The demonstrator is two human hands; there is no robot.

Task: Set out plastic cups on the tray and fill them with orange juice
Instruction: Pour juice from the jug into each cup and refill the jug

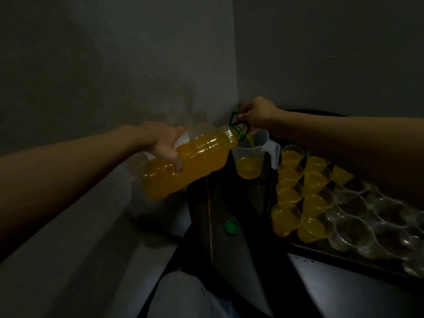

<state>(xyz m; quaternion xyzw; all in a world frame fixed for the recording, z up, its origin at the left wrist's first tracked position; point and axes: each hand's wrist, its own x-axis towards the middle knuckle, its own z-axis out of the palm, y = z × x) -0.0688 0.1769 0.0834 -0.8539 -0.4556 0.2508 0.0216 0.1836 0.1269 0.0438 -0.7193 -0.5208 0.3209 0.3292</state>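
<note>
My left hand grips the body of a large orange juice bottle, which lies tilted with its neck to the right. My right hand holds the bottle's green carry handle at the neck. Juice streams from the mouth into a clear plastic measuring jug with a little juice at its bottom. To the right a dark tray carries several cups filled with juice in two rows, and several empty clear cups beside them.
A green bottle cap lies on the dark table top in front of the jug. Grey walls meet in a corner right behind the jug. My light trouser leg shows at the bottom edge.
</note>
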